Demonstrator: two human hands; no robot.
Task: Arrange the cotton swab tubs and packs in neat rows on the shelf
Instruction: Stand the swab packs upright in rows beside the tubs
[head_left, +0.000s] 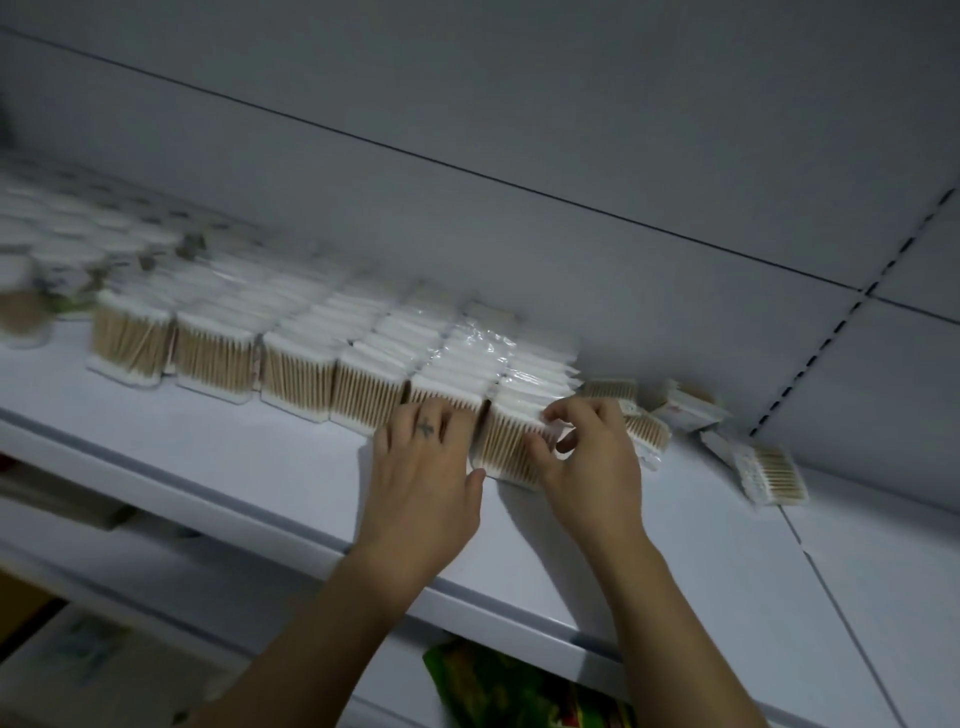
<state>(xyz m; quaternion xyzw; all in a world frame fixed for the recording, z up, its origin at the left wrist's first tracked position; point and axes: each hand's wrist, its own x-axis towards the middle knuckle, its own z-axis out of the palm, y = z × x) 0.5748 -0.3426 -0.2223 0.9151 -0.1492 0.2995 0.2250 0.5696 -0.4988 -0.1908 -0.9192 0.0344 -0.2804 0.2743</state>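
— Well, how are the hands held?
— The left hand (423, 467) is pressed flat, fingers straight, against the front row (298, 374) of swab packs; its right end pack (511, 447) is pinched by the right hand (587, 457).
— And the white shelf (208, 452)?
— Six packs are counted in front, four loose packs (769, 473) at right; blurred tubs (26, 312) far left, uncounted.
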